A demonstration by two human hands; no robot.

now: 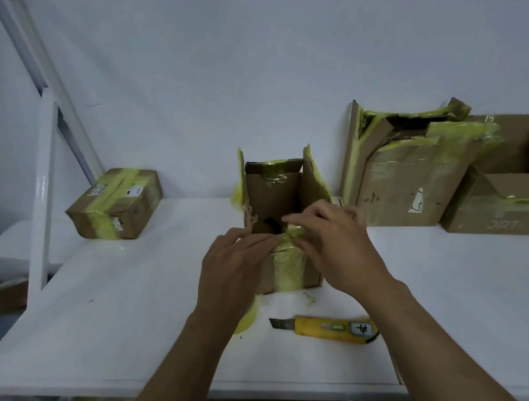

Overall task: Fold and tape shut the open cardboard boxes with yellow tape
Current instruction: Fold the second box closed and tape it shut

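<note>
A small open cardboard box (276,195) stands upright at the middle of the white table (137,316), its far and side flaps raised and edged with old yellow tape. My left hand (231,267) and my right hand (334,238) meet at the box's near rim, both pinching the crumpled yellow tape (288,232) there. A strip of the same tape runs down the box's front face. A yellow tape roll (249,317) lies on the table by the box's near-left corner, mostly hidden under my left wrist.
A yellow utility knife (332,327) with its blade out lies just in front of the box. A taped-shut box (115,203) sits at the back left. Two open boxes (412,168) (514,183) stand at the right. A white metal frame (44,180) rises at the left.
</note>
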